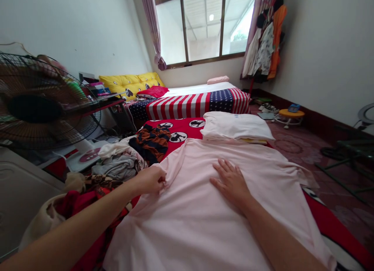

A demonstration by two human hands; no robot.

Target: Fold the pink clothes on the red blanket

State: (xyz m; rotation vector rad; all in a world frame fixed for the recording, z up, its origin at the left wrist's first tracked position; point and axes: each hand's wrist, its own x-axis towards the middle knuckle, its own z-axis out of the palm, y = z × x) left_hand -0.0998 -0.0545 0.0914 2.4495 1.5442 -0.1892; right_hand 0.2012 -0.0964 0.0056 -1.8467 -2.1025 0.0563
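Observation:
A pale pink T-shirt (pixel 187 224) lies spread over a red patterned cover (pixel 187 127). My left hand (pixel 153 180) is closed on the shirt's left edge, near the sleeve, with the fabric bunched at the fingers. Flat on the middle of the shirt rests my right hand (pixel 230 182), its fingers apart. Just beyond the shirt sits a stack of folded white clothes (pixel 236 126). To the left is a heap of loose clothes (pixel 119 164), with an orange and dark striped garment (pixel 153 140) on its far side.
On the left stands a large fan (pixel 35 105), in front of a cluttered desk (pixel 108 103). A bed with a flag-patterned cover (pixel 189 106) is under the window. To the right are an orange stool (pixel 291 113), a dark metal frame (pixel 347 162) and clothes hanging (pixel 265 45) by the curtain.

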